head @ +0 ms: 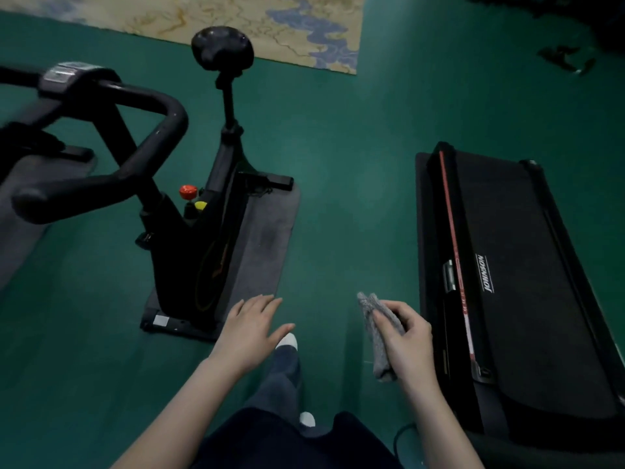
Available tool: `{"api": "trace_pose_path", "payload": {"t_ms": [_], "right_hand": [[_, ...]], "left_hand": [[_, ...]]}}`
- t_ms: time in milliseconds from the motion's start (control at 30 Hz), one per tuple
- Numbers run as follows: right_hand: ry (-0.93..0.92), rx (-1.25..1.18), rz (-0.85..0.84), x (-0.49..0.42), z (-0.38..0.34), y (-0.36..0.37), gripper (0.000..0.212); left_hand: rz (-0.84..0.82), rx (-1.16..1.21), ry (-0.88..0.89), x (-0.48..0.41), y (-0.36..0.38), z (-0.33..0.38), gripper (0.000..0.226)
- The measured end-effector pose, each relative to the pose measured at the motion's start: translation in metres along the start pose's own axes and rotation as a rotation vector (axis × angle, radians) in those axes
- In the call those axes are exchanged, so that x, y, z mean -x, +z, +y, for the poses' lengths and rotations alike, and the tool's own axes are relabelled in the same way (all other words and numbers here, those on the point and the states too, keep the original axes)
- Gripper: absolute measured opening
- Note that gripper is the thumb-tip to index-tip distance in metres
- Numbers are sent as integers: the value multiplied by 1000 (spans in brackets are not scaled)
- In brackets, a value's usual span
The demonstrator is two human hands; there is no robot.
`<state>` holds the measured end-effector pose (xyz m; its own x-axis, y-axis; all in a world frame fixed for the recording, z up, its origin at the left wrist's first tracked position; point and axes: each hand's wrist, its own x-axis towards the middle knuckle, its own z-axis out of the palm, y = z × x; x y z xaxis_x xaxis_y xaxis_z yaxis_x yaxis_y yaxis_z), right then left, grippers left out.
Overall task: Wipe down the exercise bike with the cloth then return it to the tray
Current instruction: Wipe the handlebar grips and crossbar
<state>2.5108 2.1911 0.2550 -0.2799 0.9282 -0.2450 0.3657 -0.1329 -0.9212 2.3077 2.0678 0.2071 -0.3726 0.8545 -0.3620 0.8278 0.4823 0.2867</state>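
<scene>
**Ready to start wiping**

The exercise bike (pixel 203 231) stands just beyond the spread fingers of our left hand (pixel 252 328). Our right hand (pixel 406 336) clamps a folded grey cloth (pixel 377 336), light and limp, we judge; best gripped bunched mid-fold.

Light: dim, cool, even. Floor (pixel 355 170): paler patch mid-frame, darkening toward the corners. Shadows: faint, soft-edged, under the exercise bike (pixel 216 238). Glare: small dull highlights on handlebar (pixel 152 143) and seat (pixel 222 47). Focus: soft throughout; handlebar nearest the lens blurred. Distortion: wide-angle bowing, treadmill (pixel 524 265) edges curved at right. Black surfaces: murky, little detail showing.
</scene>
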Motion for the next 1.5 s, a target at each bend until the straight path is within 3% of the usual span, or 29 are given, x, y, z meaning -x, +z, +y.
{"api": "trace_pose_path", "payload": {"t_ms": [367,700,1500], "right_hand": [[-129,26,-95,-135,-60,56,19],[-202,53,-223,-216,-98,103,25],[-397,111,-822,-431,-190,161,20]], "left_hand": [[45,34,-54,-124,-65,-26,63],[83,118,-182,-174,-98,-49,65],[386,329,-799,-269,-139,0,66]]}}
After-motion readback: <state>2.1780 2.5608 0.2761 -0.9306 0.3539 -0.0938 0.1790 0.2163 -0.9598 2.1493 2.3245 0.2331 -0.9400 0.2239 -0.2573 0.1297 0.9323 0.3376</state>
